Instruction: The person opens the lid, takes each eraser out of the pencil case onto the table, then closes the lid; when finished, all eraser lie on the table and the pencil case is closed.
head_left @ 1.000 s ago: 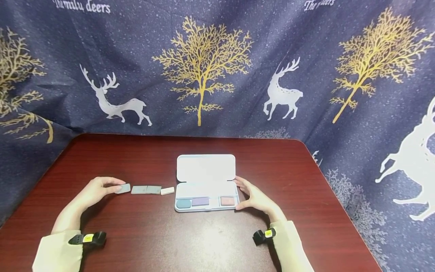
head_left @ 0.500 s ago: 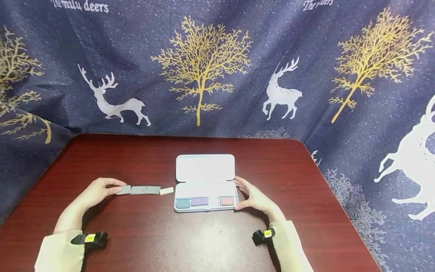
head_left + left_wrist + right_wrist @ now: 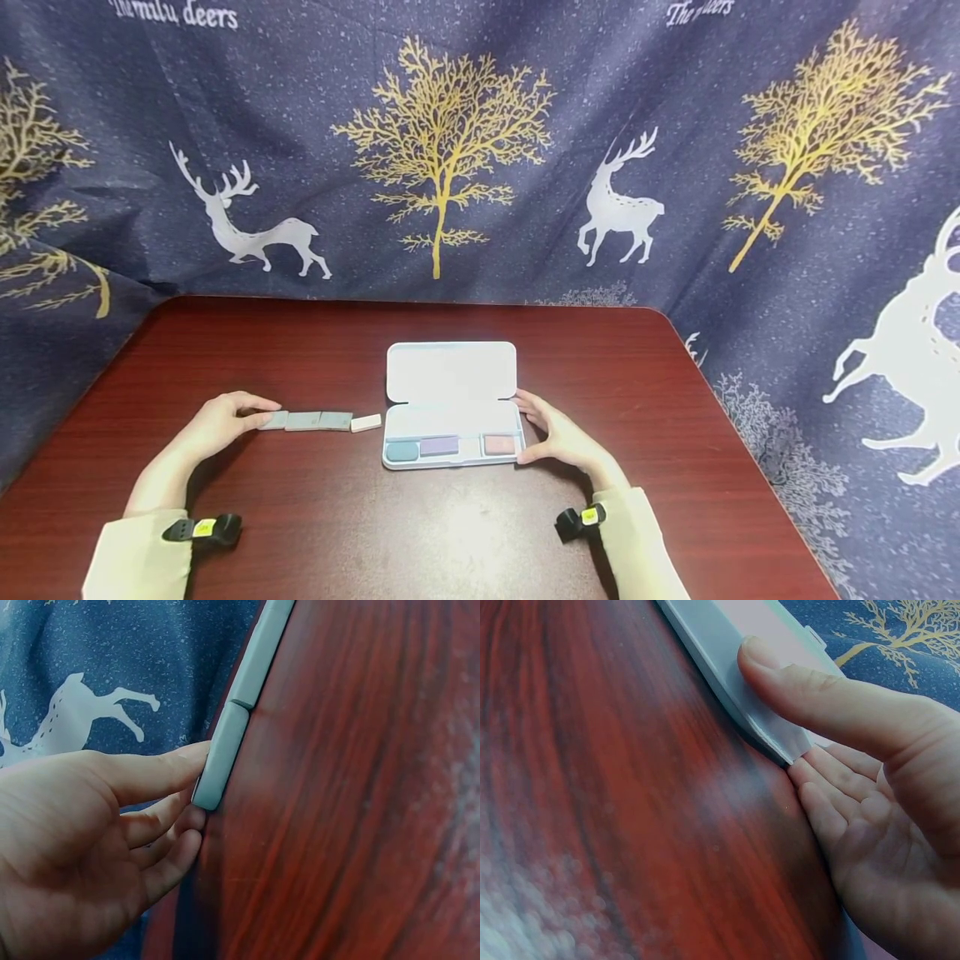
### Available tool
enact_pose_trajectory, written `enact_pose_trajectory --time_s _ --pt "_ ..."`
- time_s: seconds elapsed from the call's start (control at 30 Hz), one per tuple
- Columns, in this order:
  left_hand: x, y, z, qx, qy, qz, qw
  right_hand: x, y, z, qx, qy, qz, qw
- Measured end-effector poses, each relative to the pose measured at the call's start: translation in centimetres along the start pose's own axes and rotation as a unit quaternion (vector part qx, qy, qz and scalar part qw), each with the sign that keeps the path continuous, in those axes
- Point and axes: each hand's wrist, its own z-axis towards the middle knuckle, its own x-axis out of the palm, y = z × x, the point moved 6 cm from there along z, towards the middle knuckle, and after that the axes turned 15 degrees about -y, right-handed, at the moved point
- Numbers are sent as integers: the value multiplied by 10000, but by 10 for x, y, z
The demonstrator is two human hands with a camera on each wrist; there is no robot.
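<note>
My left hand (image 3: pixel 227 419) pinches a small grey-green eraser (image 3: pixel 274 421) between thumb and fingertips, at the left end of a row on the table. In the left wrist view, the eraser (image 3: pixel 222 761) lies end to end against another grey-green eraser (image 3: pixel 261 660). To the right, the row continues with two similar erasers (image 3: pixel 318 421) and a cream one (image 3: pixel 366 423). My right hand (image 3: pixel 564 437) grips the right end of an open white pencil case (image 3: pixel 468 460), thumb at the front corner and fingers behind. In the right wrist view, the thumb presses the case's (image 3: pixel 727 667) edge.
Inside the case's front compartments lie a teal eraser (image 3: pixel 402 452), a purple one (image 3: pixel 439 446) and a pink one (image 3: pixel 499 444). The lid (image 3: pixel 452 372) is folded back flat. A patterned cloth (image 3: pixel 480 208) hangs behind the red-brown table (image 3: pixel 337 525).
The left hand has brought its eraser to the right, closing the gap to the grey-green ones beside it. The right hand keeps its hold on the case.
</note>
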Motion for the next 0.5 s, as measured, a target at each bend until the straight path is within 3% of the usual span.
enact_pose_trajectory --time_s 0.27,0.5 --pt "1 0 2 -12 -70 -125 9999 0 0 0 -40 25 11 10000" --pt "-3 -4 1 9 -487 -204 9986 0 1 -1 -53 32 16 10000"
